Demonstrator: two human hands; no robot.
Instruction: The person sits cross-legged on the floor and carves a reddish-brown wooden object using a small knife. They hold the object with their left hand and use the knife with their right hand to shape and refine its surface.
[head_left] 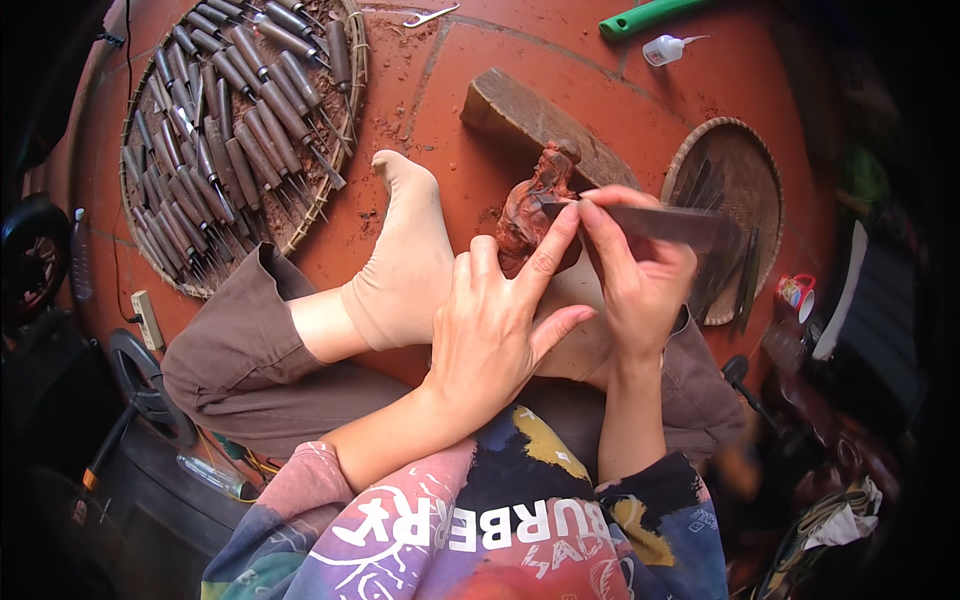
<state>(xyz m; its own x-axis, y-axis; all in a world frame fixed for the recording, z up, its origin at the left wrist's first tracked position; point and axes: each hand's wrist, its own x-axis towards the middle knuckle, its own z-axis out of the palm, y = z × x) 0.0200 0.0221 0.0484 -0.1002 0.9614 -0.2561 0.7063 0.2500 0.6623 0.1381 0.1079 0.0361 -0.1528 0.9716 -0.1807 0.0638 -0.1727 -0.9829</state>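
Observation:
A small reddish-brown wood carving (530, 215) with a knobbly, figure-like shape leans against a wooden block between my feet. My left hand (490, 325) steadies it from the near side, its middle and ring fingers bent over the carving and its thumb sticking out to the right. The left index finger reaches to the tip of a flat dark file-like tool (665, 224). My right hand (640, 265) is closed round that tool, pinching it near the tip between thumb and fingers. The tip meets the carving's right side; the contact itself is partly hidden by fingers.
At the left, a round woven tray (345, 135) holds several wood-handled chisels. The wooden block (545, 120) lies beyond the carving. A second woven tray (765, 165) at the right carries flat dark blades. A small white bottle (662, 50) and a wrench (432, 16) lie farther off.

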